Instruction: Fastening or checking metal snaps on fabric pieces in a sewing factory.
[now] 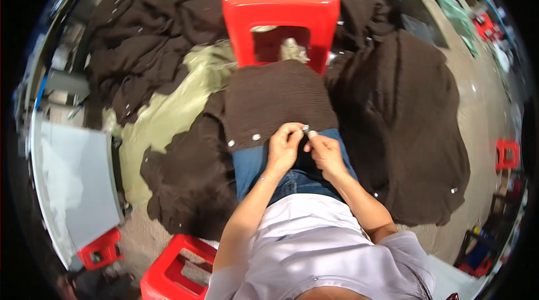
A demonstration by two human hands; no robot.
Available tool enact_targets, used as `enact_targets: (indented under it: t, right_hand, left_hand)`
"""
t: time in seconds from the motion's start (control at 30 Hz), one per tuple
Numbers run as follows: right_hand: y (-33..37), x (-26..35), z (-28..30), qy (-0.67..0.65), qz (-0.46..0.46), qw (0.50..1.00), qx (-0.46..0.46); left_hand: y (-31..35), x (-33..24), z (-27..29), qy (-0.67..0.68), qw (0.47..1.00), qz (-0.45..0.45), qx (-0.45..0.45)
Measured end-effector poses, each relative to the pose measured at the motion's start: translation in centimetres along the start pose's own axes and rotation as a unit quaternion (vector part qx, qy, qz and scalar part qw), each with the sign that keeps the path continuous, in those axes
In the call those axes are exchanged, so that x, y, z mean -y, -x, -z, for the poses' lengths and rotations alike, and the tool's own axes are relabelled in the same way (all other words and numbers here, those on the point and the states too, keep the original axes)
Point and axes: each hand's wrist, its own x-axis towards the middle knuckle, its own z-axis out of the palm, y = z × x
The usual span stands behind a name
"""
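A dark brown knitted cloth (275, 98) lies across my lap over blue jeans, its near edge toward me. My left hand (283, 147) is closed in a pinch on that edge. Close beside it, my right hand (327, 155) is closed too, thumb and finger together at the edge; what they hold is too small to make out. Between the fingertips of both hands sits a small white piece (306, 128). Two similar white pieces, one of them a small white piece (256, 137), sit along the edge to the left of my hands.
A red plastic stool (281, 10) stands just ahead of my knees. Heaps of brown cloth (418, 131) spread on both sides, with olive-green sheeting (163, 117) at left. A white panel (76, 182) stands far left, and another red stool (160, 277) is behind on the left.
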Motion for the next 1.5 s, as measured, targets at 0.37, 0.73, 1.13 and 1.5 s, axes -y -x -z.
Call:
enact_targets:
  t: [0.37,0.73,1.13,1.5]
  right_hand:
    - [1.6,0.0,1.1,-0.042,-0.006,0.998,0.043]
    - [1.5,-1.1,-1.1,0.092,0.074,0.99,0.077]
    - [1.3,-1.4,-1.8,0.125,0.095,0.984,0.082]
    - [0.5,4.9,-8.4,0.385,0.369,0.826,0.182]
  left_hand:
    - [5.5,-1.8,7.6,-0.21,0.901,-0.225,-0.306]
    - [3.6,-0.7,12.7,0.177,0.962,-0.02,-0.206]
    - [3.6,-0.9,12.0,0.103,0.969,-0.085,-0.208]
    - [5.3,-4.7,8.1,0.191,0.975,-0.062,-0.094]
